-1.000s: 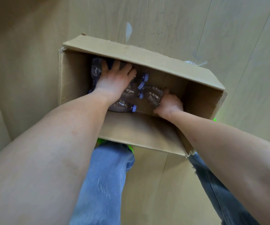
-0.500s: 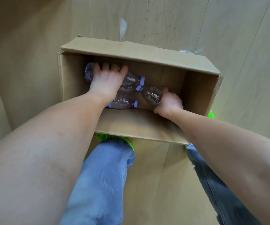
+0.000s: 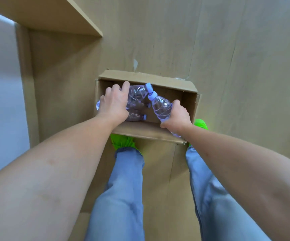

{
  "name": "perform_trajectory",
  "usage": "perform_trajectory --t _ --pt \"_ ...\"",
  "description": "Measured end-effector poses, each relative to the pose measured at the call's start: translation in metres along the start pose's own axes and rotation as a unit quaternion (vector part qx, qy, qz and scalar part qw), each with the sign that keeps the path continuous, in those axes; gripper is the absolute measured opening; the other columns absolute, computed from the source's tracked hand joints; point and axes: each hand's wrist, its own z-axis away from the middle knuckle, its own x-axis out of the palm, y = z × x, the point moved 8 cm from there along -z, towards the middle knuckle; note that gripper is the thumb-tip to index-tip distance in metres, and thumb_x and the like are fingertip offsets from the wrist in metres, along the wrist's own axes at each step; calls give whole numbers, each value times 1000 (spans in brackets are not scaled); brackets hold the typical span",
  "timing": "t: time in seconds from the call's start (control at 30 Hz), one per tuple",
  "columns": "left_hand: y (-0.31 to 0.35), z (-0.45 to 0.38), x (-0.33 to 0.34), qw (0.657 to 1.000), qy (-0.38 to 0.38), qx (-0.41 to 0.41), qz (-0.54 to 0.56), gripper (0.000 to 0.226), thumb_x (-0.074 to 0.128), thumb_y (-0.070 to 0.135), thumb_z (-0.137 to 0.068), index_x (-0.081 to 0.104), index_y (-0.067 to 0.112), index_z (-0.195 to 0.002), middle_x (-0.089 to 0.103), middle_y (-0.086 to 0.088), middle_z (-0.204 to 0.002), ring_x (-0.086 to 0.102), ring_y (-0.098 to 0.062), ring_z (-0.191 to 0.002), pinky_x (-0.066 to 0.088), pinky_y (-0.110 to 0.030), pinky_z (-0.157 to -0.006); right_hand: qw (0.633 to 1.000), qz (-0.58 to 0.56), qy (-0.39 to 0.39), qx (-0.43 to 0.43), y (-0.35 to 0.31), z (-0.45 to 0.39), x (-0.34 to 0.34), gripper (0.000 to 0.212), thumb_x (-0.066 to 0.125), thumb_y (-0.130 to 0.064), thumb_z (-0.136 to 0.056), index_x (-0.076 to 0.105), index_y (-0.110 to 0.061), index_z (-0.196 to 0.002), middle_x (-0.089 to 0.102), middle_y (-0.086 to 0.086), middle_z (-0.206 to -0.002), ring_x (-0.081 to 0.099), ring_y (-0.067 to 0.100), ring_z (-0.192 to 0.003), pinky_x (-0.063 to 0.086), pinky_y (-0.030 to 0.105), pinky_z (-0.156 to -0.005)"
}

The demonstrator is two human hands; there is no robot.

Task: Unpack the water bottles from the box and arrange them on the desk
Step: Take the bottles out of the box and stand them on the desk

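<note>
The right hand [image 3: 177, 117] is wrapped round the lower body of a clear water bottle [image 3: 161, 107], fingers and thumb curled about it, the pale blue cap [image 3: 152, 96] tilted up and away toward the far wall of the box; gripped low like this, the bottle can probably come out neck-first without catching the near flap. The left hand [image 3: 113, 103] is spread over a second bottle [image 3: 137, 96], fingers bent across its ribbed side and the base poking out past the wrist at the left; it seems to grip that bottle, though the palm hides the contact and it may be gathering more than one. Its cap [image 3: 148, 86] lies just beside the cap of the right-hand bottle, the two necks crossing near the middle of the box.

The cardboard box [image 3: 191, 101] stands open on the wooden floor [image 3: 245, 84], just in front of the green shoes [image 3: 123, 141]; its right half shows bare cardboard bottom; beneath the left hand at least one more bottle [image 3: 136, 116] lies on its side, cap pointing right. No bottle has reached the desk [image 3: 81, 16], whose edge shows at upper left, well apart from the box; judging from that, the unpacking is at an early lift.
</note>
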Motion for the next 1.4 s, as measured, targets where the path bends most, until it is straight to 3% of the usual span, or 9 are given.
perform_trajectory --t 0.27,0.43,0.53,0.67,0.8,0.97,1.1,1.4 --pt "33 88 -166 986 96 -67 115 61 72 13 -61 38 25 -110 45 -3 -98 47 -29 -91 40 -36 -63 994 -51 57 -78 -80 117 -128 65 89 -23 -53 37 -17 -93 48 -4 -87 50 22 -81 36 29 -63" --pt "51 153 -290 963 187 -98 168 63 76 22 -56 41 25 -108 50 -4 -96 54 -29 -85 46 -33 -66 981 -55 91 -161 -147 202 -223 68 91 -25 -50 39 -16 -93 49 4 -101 53 23 -85 39 31 -63" --pt "54 201 -360 939 248 -123 202 71 77 22 -55 39 26 -114 50 -3 -99 55 -27 -86 49 -33 -67 969 -46 109 -217 -189 260 -273 69 92 -28 -52 40 -16 -96 43 2 -103 52 21 -86 42 32 -66" --pt "50 278 -440 895 331 -163 251 72 78 20 -51 40 24 -113 51 -2 -99 53 -24 -80 35 -27 -55 946 -11 130 -297 -243 341 -329 67 91 -29 -53 40 -16 -96 38 1 -102 48 19 -84 41 30 -68" --pt "37 365 -503 857 402 -194 258 66 78 25 -55 38 24 -107 53 -4 -99 54 -25 -78 37 -29 -62 919 13 148 -366 -294 427 -359 68 91 -28 -52 41 -17 -98 39 1 -104 47 18 -84 40 29 -68" --pt "7 474 -543 820 470 -228 236 68 79 25 -53 38 19 -107 55 -7 -102 56 -29 -83 42 -31 -65 878 41 172 -446 -349 533 -358 70 91 -30 -52 47 -12 -104 45 4 -107 47 18 -86 40 29 -68" --pt "-26 558 -543 782 519 -265 221 67 78 24 -54 37 17 -106 55 -6 -97 54 -29 -79 39 -31 -63 836 80 193 -507 -380 611 -327 71 92 -37 -49 46 -12 -97 50 4 -100 46 18 -86 35 26 -63" --pt "-121 714 -461 735 542 -345 219 57 74 21 -59 34 14 -98 56 -9 -93 58 -34 -80 44 -34 -61 781 127 167 -588 -412 726 -175 68 90 -41 -45 47 -15 -91 50 0 -91 47 18 -83 27 24 -50"
